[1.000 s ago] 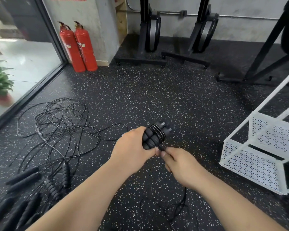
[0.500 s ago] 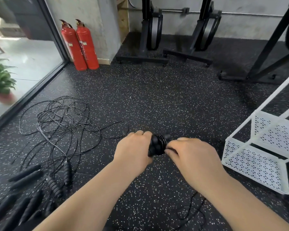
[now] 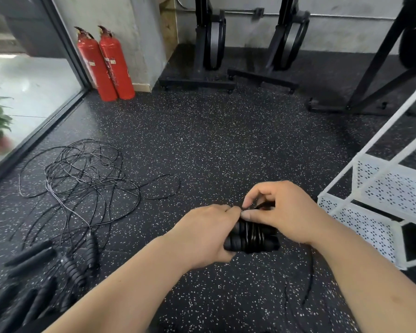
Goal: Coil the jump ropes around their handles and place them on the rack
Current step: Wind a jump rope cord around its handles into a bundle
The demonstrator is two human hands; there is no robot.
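Mid-coiling: the left hand [image 3: 202, 233] grips the paired handles [image 3: 251, 239] while the right hand [image 3: 282, 212] pinches the rope [image 3: 309, 280]; next likely means winding on the remaining slack.

Pair of black foam handles [image 3: 251, 243] lay side by side, roughly horizontal, gripped at one end by left hand [image 3: 202, 234]. Thin black cord [image 3: 252, 233] sat in several tight turns around middle of pair. Right hand [image 3: 286, 212] pinched cord just above handles; loose remainder hung down to floor under right forearm. Other jump ropes [image 3: 82, 174] lay in tangled heap on floor at left, spare handles [image 3: 31, 257] at lower left. White rack [image 3: 360, 223] with perforated shelves stood at right, near held pair, apart from it.
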